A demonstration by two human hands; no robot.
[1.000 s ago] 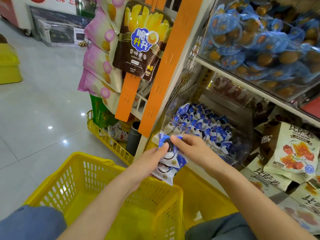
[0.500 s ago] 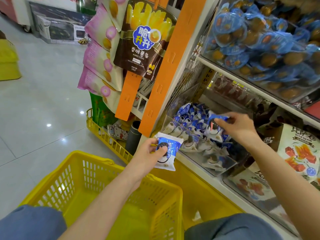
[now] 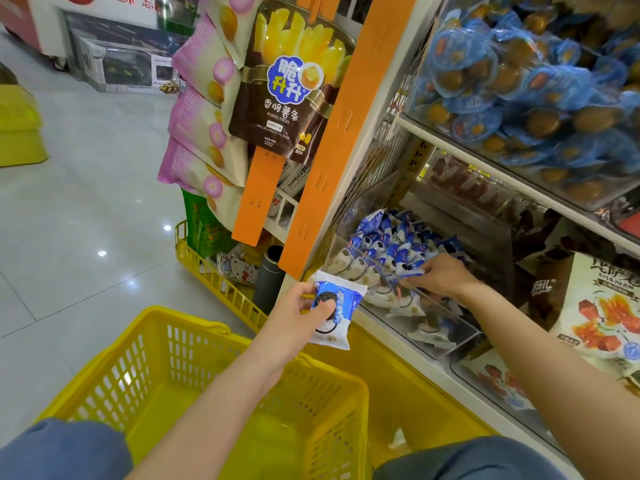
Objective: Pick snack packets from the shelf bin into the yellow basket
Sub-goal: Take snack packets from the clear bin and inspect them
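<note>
Gripping a blue-and-white snack packet between thumb and fingers, the left hand holds it just above the far rim of the yellow basket, near the shelf edge. To the right, the right hand reaches into the clear shelf bin, its fingers curled round another packet on the heap of the same snacks.

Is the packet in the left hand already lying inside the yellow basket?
No, the left hand holds the blue-and-white packet up in the air in front of the shelf, clear of the yellow basket below.
</note>
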